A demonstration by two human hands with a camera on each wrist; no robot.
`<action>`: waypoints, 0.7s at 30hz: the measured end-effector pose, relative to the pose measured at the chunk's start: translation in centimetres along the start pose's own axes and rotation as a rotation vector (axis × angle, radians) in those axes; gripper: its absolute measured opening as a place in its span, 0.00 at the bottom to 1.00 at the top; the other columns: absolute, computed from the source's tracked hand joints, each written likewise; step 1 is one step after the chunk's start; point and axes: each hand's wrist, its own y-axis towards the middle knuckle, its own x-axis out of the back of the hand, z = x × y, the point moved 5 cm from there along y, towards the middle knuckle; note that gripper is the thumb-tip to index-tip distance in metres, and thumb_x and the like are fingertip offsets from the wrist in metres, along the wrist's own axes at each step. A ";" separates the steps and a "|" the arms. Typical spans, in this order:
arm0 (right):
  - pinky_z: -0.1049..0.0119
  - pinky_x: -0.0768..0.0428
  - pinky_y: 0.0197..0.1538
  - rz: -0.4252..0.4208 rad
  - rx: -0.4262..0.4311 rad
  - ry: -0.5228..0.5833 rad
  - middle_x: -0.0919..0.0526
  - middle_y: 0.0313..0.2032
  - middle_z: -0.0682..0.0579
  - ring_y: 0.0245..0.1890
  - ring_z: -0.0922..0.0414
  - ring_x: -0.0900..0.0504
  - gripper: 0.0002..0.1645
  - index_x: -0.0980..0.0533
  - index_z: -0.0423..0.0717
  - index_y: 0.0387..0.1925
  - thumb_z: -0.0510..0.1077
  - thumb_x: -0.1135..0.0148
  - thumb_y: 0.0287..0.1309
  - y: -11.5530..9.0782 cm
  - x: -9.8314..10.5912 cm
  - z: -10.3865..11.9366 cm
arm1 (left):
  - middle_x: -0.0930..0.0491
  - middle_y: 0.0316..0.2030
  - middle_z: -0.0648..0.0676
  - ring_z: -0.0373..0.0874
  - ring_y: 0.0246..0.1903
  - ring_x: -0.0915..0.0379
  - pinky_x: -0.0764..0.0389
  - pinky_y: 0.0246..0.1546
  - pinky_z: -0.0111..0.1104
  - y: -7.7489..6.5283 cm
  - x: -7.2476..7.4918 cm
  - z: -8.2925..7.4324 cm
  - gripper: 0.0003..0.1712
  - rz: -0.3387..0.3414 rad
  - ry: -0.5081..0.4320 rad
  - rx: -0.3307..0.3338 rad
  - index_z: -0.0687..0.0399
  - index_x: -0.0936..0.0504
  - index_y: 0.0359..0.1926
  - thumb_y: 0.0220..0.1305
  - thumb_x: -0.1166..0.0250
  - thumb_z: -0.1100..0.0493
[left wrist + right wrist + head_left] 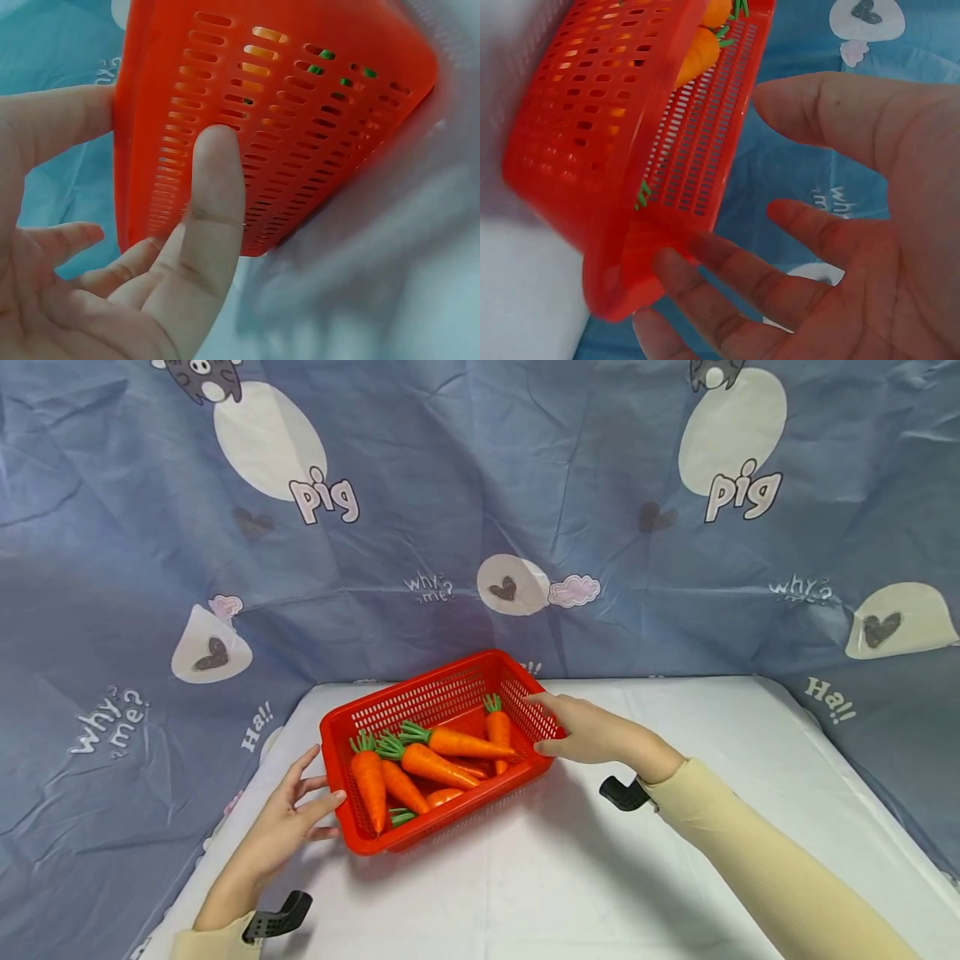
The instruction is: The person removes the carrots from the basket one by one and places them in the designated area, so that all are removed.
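A red plastic basket [442,817] with slotted walls stands at an angle near the back of the white table. Several orange carrots [427,763] with green tops lie inside it, most toward its left half. My left hand [281,827] is at the basket's left end, its spread fingers and thumb right at the rim; the left wrist view shows the thumb [217,187] lying along the slotted wall. At the opposite end, my right hand [592,728] has its fingertips by the rim. In the right wrist view, its thumb [802,109] stands apart from its extended fingers.
White cloth covers the table [675,877]. A blue printed curtain [420,527] hangs behind it and along both sides. Black wrist mounts [626,793] sit at both cream sleeves.
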 end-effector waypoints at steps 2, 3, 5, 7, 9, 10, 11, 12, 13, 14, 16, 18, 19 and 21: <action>0.40 0.25 0.73 0.015 0.010 0.016 0.23 0.70 0.33 0.68 0.38 0.22 0.44 0.38 0.38 0.80 0.45 0.34 0.68 0.7 -0.1 0.0 | 0.41 0.73 0.71 0.35 0.45 0.15 0.08 0.42 0.40 0.1 -0.1 0.3 0.55 0.007 -0.021 -0.013 0.39 0.64 0.88 0.78 0.35 0.60; 0.41 0.25 0.73 0.024 0.014 0.021 0.23 0.69 0.33 0.67 0.38 0.21 0.44 0.38 0.38 0.80 0.44 0.34 0.68 1.1 -0.1 0.0 | 0.41 0.73 0.70 0.35 0.45 0.15 0.08 0.42 0.39 0.1 -0.1 0.4 0.55 0.008 -0.029 -0.019 0.40 0.64 0.88 0.78 0.36 0.60; 0.42 0.24 0.72 0.041 0.013 0.036 0.21 0.68 0.35 0.66 0.39 0.20 0.43 0.37 0.39 0.80 0.44 0.34 0.68 1.8 -0.2 0.0 | 0.37 0.71 0.66 0.35 0.46 0.15 0.09 0.43 0.39 0.2 -0.1 0.5 0.53 0.006 -0.053 -0.031 0.41 0.63 0.88 0.79 0.37 0.61; 0.44 0.22 0.70 0.057 0.007 0.045 0.19 0.66 0.35 0.63 0.40 0.19 0.43 0.37 0.40 0.79 0.46 0.34 0.68 2.4 -0.3 0.0 | 0.33 0.67 0.60 0.35 0.47 0.15 0.09 0.43 0.39 0.2 -0.2 0.6 0.52 0.006 -0.079 -0.036 0.42 0.62 0.88 0.79 0.38 0.61; 0.44 0.21 0.69 0.081 -0.013 0.065 0.18 0.64 0.35 0.60 0.42 0.18 0.42 0.36 0.42 0.79 0.48 0.33 0.69 3.0 -0.5 0.0 | 0.29 0.62 0.52 0.36 0.47 0.15 0.09 0.44 0.39 0.2 -0.3 0.8 0.51 0.004 -0.109 -0.035 0.42 0.61 0.88 0.79 0.38 0.61; 0.45 0.20 0.69 0.093 -0.027 0.082 0.19 0.65 0.36 0.60 0.42 0.17 0.42 0.36 0.43 0.79 0.49 0.33 0.69 3.2 -0.5 0.0 | 0.28 0.60 0.49 0.37 0.47 0.14 0.09 0.44 0.39 0.2 -0.3 0.9 0.50 0.002 -0.130 -0.032 0.41 0.60 0.88 0.80 0.39 0.61; 0.44 0.21 0.70 0.103 -0.037 0.088 0.19 0.66 0.36 0.61 0.43 0.18 0.42 0.35 0.44 0.79 0.50 0.32 0.70 3.5 -0.6 0.0 | 0.26 0.58 0.45 0.36 0.47 0.15 0.09 0.44 0.39 0.1 -0.3 1.0 0.50 0.001 -0.149 -0.027 0.40 0.60 0.88 0.80 0.39 0.61; 0.44 0.21 0.70 0.113 -0.041 0.095 0.20 0.66 0.36 0.62 0.43 0.18 0.42 0.35 0.45 0.79 0.51 0.32 0.70 3.7 -0.7 0.1 | 0.25 0.56 0.43 0.36 0.47 0.15 0.10 0.44 0.39 0.2 -0.4 1.2 0.49 -0.001 -0.171 -0.022 0.39 0.59 0.88 0.80 0.39 0.61; 0.44 0.22 0.71 0.124 -0.047 0.112 0.21 0.67 0.36 0.63 0.42 0.18 0.42 0.35 0.45 0.79 0.51 0.31 0.70 4.0 -0.8 0.2 | 0.23 0.55 0.41 0.36 0.47 0.15 0.10 0.44 0.38 0.2 -0.4 1.3 0.49 -0.003 -0.190 -0.020 0.39 0.59 0.88 0.80 0.40 0.60; 0.44 0.23 0.72 0.134 -0.054 0.129 0.22 0.68 0.36 0.65 0.42 0.19 0.42 0.34 0.46 0.79 0.51 0.31 0.70 4.3 -0.9 0.2 | 0.22 0.54 0.40 0.36 0.47 0.15 0.10 0.44 0.38 0.2 -0.5 1.5 0.48 -0.003 -0.215 -0.020 0.39 0.59 0.88 0.81 0.41 0.61; 0.44 0.23 0.73 0.152 -0.055 0.153 0.23 0.69 0.35 0.67 0.42 0.21 0.42 0.34 0.46 0.79 0.51 0.30 0.70 4.9 -1.0 0.4 | 0.20 0.53 0.38 0.36 0.48 0.15 0.10 0.44 0.39 0.2 -0.7 1.7 0.46 0.001 -0.260 -0.029 0.39 0.59 0.87 0.82 0.42 0.61; 0.46 0.23 0.73 0.170 -0.053 0.183 0.22 0.69 0.35 0.69 0.42 0.22 0.41 0.33 0.46 0.78 0.51 0.30 0.70 5.6 -1.2 0.5 | 0.19 0.54 0.38 0.35 0.49 0.15 0.10 0.45 0.39 0.3 -0.9 1.9 0.45 0.011 -0.299 -0.044 0.39 0.59 0.87 0.82 0.44 0.62; 0.47 0.23 0.73 0.181 -0.058 0.203 0.22 0.69 0.36 0.69 0.43 0.23 0.41 0.33 0.46 0.78 0.51 0.30 0.70 5.8 -1.3 0.5 | 0.19 0.54 0.38 0.35 0.50 0.15 0.09 0.45 0.39 0.3 -1.0 1.9 0.45 0.015 -0.316 -0.052 0.39 0.58 0.86 0.82 0.44 0.62; 0.48 0.23 0.72 0.195 -0.064 0.219 0.22 0.69 0.39 0.69 0.44 0.23 0.41 0.32 0.48 0.77 0.52 0.29 0.69 6.4 -1.6 0.6 | 0.19 0.55 0.38 0.36 0.51 0.15 0.09 0.46 0.40 0.4 -1.2 2.1 0.43 0.022 -0.344 -0.069 0.38 0.57 0.86 0.82 0.45 0.63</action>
